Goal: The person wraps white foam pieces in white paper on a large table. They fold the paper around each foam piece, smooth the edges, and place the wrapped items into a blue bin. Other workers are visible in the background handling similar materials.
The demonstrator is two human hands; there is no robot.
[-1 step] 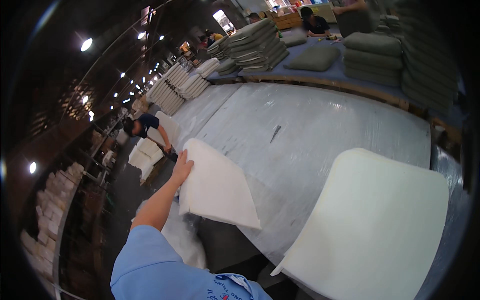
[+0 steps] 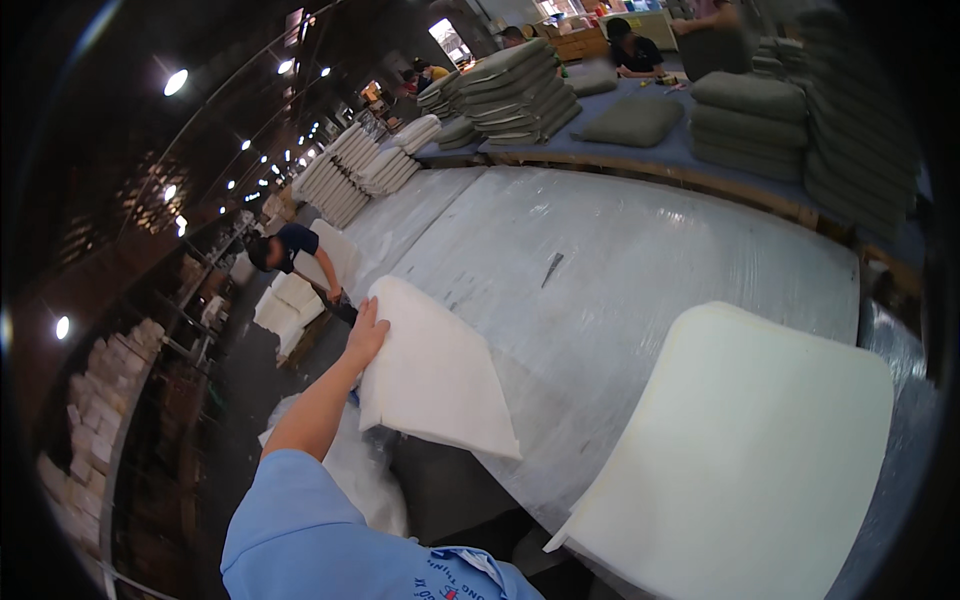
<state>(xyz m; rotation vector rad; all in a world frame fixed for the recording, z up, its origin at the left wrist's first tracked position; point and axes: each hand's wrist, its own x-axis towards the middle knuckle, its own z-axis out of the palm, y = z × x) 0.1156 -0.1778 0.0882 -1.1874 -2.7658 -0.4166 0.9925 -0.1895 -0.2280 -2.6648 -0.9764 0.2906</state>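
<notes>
The person's left hand (image 2: 367, 333) had hold of the smaller white pad (image 2: 435, 372) by its upper left edge, the fingers close together across the rim. That pad jutted out past the near edge of the counter (image 2: 640, 240), its other side over the grey, film-covered top; from where I stood, I couldn't be sure whether its underside rested there. The arm behind it came out of a light blue sleeve (image 2: 300, 510). The right hand was out of sight, so I couldn't tell what it was doing.

A larger white pad (image 2: 740, 460) with rounded corners lay across the counter's near right part, well apart from the smaller one. Along the far edge ran a blue-covered table (image 2: 560, 130), bearing a tall stack of grey-green cushions (image 2: 515, 95), a single cushion (image 2: 630, 122) and a lower pile (image 2: 748, 125). Further along the near edge, a co-worker (image 2: 298, 245) in a dark shirt bent forward. Clear plastic sheeting (image 2: 360, 480) bunched below the smaller pad.
</notes>
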